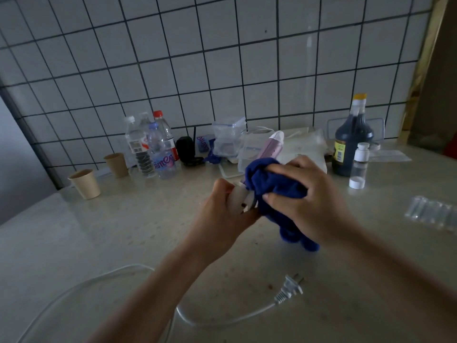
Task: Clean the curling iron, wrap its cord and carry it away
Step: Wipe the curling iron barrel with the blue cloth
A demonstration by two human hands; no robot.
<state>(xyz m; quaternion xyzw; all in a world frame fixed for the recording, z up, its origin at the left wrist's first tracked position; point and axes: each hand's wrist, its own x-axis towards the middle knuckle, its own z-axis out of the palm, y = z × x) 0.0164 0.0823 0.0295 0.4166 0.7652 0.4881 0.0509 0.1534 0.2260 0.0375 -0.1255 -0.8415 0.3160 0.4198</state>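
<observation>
Tiled wall behind a pale counter (138, 231), with bottles (153, 147) and paper cups (85, 184) ranged along its back edge. Above the counter's middle the curling iron (270, 147) is held clear of the surface, tip towards the back edge. The left hand (222, 214) grips its white handle end to steady it, while the right hand (311, 201) clasps a blue cloth (274, 181) round the barrel, apparently for wiping. Its cord (133, 265) trails slack near the front edge with the plug (290, 289) free, so wrapping is judged not yet begun.

curling iron (268, 149) middle hidden by cloth (277, 184)
</observation>
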